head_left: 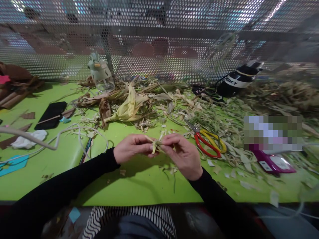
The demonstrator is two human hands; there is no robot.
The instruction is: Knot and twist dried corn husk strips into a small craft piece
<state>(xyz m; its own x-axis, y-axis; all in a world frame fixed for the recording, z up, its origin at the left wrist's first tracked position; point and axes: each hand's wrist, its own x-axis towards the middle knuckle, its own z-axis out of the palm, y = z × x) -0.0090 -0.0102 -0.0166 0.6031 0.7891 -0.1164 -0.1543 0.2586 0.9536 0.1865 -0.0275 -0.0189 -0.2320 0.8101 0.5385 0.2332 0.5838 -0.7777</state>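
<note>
My left hand point(134, 146) and my right hand point(183, 154) meet over the front middle of the green table. Between their fingertips is a small pale green strip of corn husk point(156, 145), bent or knotted; its exact form is too small to tell. Both hands are closed in a pinch on it, the left from one side, the right from the other. Beyond them lies a yellowish corn husk point(127, 108) with its stem to the left. To the right of my right hand rest scissors point(208, 142) with red and yellow handles.
Dry husk scraps point(171, 96) cover the back and right of the green table point(99, 189). A clear bottle point(102, 74), a black bottle point(236, 79), a black phone point(51, 114), a white cable point(57, 141), white tissue point(29, 138) and a purple device point(272, 162) lie around. Perforated metal point(149, 49) stands behind.
</note>
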